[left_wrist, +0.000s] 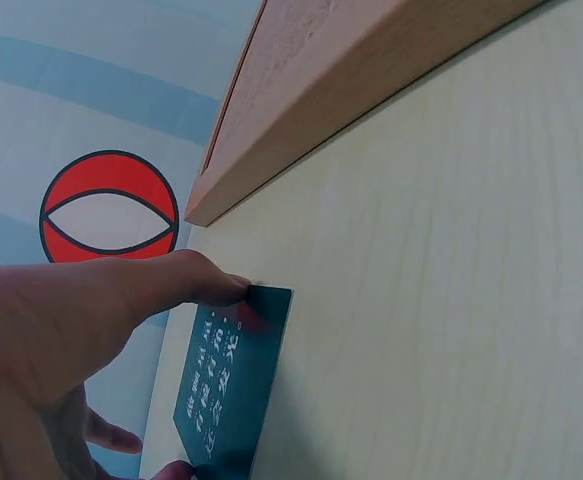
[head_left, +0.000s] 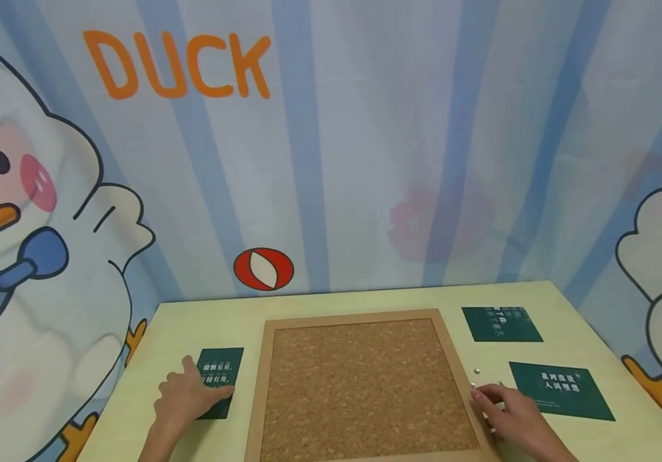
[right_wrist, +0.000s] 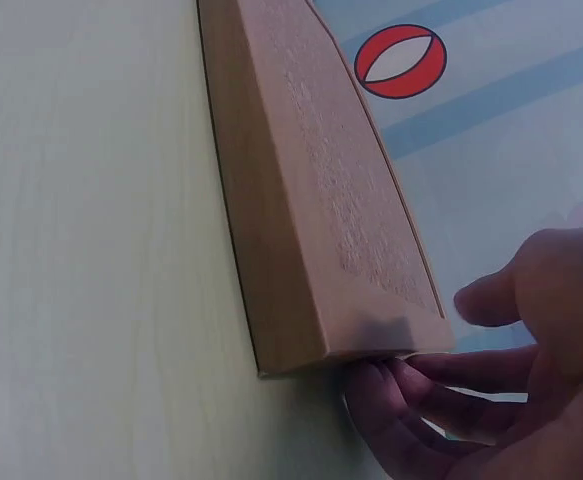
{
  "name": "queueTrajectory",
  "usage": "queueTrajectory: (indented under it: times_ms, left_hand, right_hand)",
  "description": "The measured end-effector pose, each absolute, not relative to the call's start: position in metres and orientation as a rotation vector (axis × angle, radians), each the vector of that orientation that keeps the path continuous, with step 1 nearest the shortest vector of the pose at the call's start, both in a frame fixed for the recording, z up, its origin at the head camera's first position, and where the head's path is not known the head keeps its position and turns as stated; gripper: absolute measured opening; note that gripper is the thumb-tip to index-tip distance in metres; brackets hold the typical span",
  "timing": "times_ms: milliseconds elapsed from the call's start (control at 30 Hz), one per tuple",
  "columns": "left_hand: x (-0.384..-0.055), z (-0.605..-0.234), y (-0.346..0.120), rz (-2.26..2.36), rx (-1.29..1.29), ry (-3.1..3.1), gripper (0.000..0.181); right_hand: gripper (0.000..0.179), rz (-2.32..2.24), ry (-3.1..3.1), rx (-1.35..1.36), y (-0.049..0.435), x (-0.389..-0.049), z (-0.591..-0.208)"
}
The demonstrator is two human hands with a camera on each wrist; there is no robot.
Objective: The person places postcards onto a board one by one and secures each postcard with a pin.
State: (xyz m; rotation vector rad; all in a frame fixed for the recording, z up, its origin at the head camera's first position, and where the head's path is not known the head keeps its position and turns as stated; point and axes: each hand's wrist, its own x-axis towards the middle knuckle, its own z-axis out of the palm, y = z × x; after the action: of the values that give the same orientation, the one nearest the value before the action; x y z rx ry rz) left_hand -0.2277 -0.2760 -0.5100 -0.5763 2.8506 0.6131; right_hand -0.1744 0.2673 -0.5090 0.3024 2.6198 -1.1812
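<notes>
1. Evidently, the left hand (head_left: 183, 394) holds the left green card (head_left: 223, 369) across its width, thumb at one long edge and fingertips at the other; the spread is moderate, probably because the edges give a hold and leave most of the print uncovered.
2. The right hand (head_left: 512, 417) is beside the right edge of the cork board (head_left: 365, 385), near the small shiny beads or pin heads (head_left: 477, 371); its fingers are bent inward and the thumb is apart from them in the right wrist view; I cannot tell whether they pinch one of those pieces.
3. The board lies flat between the hands, perhaps placed centrally so that both can reach it; the upper right card (head_left: 501, 324) and lower right card (head_left: 562, 391) lie beyond its right edge, apart from each other.
4. All three cards are thin, dark green rectangles with white characters; the left one has a faint sheen near the thumb.
5. The cork is brown, speckled and grainy, inside a smooth, pale wooden frame (head_left: 262, 385) with square corners; the yellowish tabletop (head_left: 406, 300) shows fine wood grain.
</notes>
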Motion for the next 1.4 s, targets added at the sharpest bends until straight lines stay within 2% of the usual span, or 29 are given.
queueTrajectory:
  times_ms: [167, 300, 767, 1133, 1400]
  left_hand:
    - [-0.227, -0.51, -0.278, 0.64, -0.592, 2.843, 0.127]
    - [-0.225, -0.508, -0.28, 0.749, -0.553, 2.843, 0.128]
    - [-0.223, -0.495, -0.279, 1.005, -0.331, 2.848, 0.112]
    - [-0.23, -0.474, -0.226, 1.179, -0.204, 2.862, 0.097]
    - [-0.238, -0.482, -0.191, 1.25, -0.121, 2.854, 0.1]
  right_hand:
    - [0.032, -1.131, 2.656, 0.277, 0.266, -0.18, -0.511]
    - [0.023, -1.078, 2.703, 0.267, 0.265, -0.183, -0.511]
    - [0.021, -1.03, 2.734, 0.258, 0.265, -0.185, -0.509]
    - [0.019, -1.038, 2.726, 0.272, 0.266, -0.187, -0.51]
    - [0.021, -1.011, 2.732, 0.281, 0.266, -0.185, -0.511]
